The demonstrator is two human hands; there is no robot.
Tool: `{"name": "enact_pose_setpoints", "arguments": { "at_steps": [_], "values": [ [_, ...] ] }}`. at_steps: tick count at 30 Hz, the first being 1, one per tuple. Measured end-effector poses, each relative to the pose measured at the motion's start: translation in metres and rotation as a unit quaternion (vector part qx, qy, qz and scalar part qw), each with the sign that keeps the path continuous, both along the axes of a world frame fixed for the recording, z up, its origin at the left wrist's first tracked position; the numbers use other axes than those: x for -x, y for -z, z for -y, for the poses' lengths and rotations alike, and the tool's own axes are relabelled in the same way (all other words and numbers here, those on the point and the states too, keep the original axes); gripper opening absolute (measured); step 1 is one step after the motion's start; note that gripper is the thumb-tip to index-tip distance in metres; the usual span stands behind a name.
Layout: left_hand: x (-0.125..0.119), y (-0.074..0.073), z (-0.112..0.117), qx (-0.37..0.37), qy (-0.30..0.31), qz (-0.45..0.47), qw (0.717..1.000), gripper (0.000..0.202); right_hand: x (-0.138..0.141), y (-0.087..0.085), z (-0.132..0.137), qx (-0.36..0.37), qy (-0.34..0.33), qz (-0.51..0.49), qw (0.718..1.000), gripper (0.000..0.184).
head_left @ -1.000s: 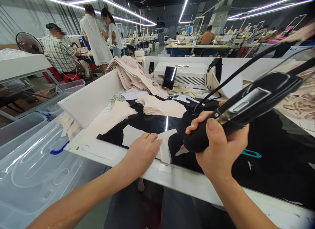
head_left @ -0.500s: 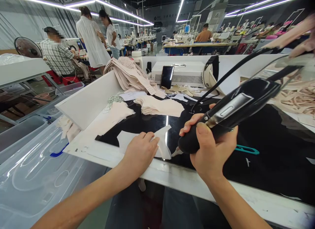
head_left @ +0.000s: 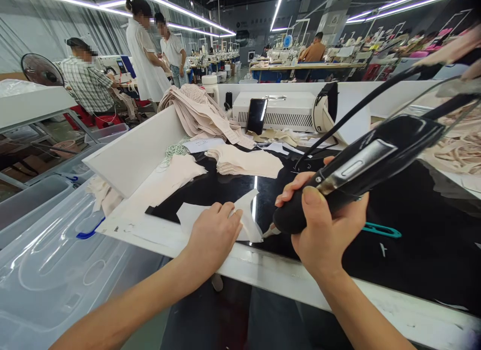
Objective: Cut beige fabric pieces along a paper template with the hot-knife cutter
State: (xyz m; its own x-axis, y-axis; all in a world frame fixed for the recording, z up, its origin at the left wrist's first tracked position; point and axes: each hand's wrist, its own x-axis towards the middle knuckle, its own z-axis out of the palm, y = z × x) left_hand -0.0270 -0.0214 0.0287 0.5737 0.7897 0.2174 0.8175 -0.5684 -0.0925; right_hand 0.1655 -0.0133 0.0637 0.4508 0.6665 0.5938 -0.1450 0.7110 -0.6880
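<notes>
My right hand [head_left: 323, 229] is closed round a black corded hand tool [head_left: 361, 164]; its metal tip [head_left: 269, 231] rests at the right edge of a pale cut fabric piece [head_left: 248, 217] on the glossy black work surface [head_left: 413, 214]. My left hand [head_left: 216, 232] lies on that fabric piece with fingers curled, pressing it down near the white front edge of the table [head_left: 270, 272].
A stack of pale fabric pieces [head_left: 244, 162], a heap of beige cloth [head_left: 199, 114], a white machine [head_left: 280, 112] with a phone [head_left: 257, 117] leaning on it. A teal clip [head_left: 381, 231] lies right. Clear plastic bin lids [head_left: 56, 259] sit left. Other people work beyond.
The fabric piece has been turned and shifted slightly left under my left hand. The tool's tip has come down to the fabric's right edge.
</notes>
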Motion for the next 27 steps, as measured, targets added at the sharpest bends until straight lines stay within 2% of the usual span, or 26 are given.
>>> {"name": "enact_pose_setpoints", "arguments": {
  "at_steps": [8,12,14,16,21,23,27],
  "values": [
    [-0.001,0.001,0.001,-0.017,-0.007,-0.004,1.000,0.014,0.001,0.003,0.001,0.007,-0.002,0.010,1.000,0.046],
    [-0.001,-0.003,0.007,-0.038,-0.034,-0.027,0.998,0.012,0.001,0.004,0.001,0.000,-0.004,0.008,1.000,0.045],
    [-0.001,-0.006,0.011,-0.057,-0.022,-0.026,0.998,0.015,0.001,0.003,0.000,-0.006,-0.004,0.008,1.000,0.044],
    [-0.002,-0.009,0.012,-0.077,0.031,-0.005,0.996,0.019,0.001,0.003,0.000,-0.005,-0.005,0.006,1.000,0.044],
    [-0.008,-0.005,0.008,-0.066,0.239,0.070,0.966,0.029,0.001,0.002,0.000,0.003,0.000,0.011,1.000,0.045],
    [-0.009,0.000,0.004,-0.051,0.275,0.074,0.957,0.032,0.001,0.003,0.001,-0.003,-0.004,0.012,1.000,0.043],
    [-0.007,0.011,-0.004,-0.032,0.299,0.081,0.950,0.031,0.001,0.004,0.001,-0.006,-0.013,0.008,1.000,0.043]
  ]
}}
